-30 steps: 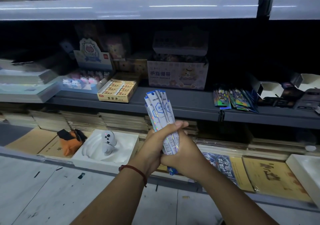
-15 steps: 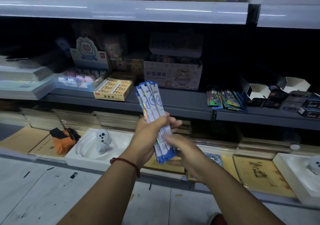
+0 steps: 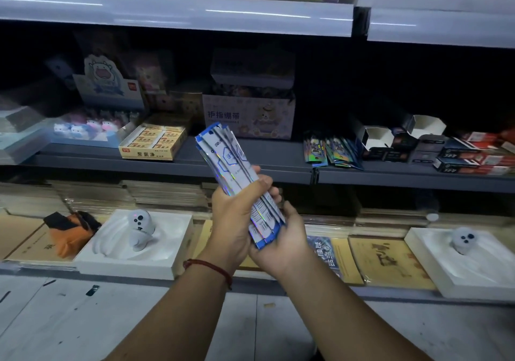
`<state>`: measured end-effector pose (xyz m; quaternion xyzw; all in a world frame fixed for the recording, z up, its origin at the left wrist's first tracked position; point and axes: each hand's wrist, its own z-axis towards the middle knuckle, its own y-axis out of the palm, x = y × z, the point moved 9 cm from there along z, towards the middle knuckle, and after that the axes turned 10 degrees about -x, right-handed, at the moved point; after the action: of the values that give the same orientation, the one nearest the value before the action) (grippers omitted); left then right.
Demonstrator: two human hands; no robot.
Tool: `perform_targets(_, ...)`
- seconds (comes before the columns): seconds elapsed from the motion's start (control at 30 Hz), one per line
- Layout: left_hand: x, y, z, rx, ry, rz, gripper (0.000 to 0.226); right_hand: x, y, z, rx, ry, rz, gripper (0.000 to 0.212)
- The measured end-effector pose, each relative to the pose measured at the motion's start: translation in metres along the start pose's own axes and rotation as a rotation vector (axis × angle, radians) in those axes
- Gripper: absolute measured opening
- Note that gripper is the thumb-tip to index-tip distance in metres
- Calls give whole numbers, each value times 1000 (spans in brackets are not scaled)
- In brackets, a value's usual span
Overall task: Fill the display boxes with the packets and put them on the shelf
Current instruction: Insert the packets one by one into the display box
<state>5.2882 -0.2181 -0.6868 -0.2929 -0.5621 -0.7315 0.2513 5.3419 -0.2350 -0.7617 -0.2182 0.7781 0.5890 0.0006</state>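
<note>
Right hand [image 3: 284, 241] moved in under packets [image 3: 223, 154], now cupping lower end, thumb alongside. Left hand [image 3: 234, 218] grips bundle mid-length. Bundle tilted top-left, held in front of grey shelf [image 3: 278, 151].

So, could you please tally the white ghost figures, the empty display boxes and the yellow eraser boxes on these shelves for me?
White ghost figures: 2
Empty display boxes: 2
Yellow eraser box: 1
Total: 5
</note>
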Motion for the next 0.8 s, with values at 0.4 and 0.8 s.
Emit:
perform_targets(0.4, 6, -11, 12, 11, -20, 48, 43, -14, 4, 4, 46, 90, -349, 36)
perform_targets(0.8, 43, 16, 25, -63, 49, 1234, 35, -110, 44, -25, 142, -504, -1697, 22)
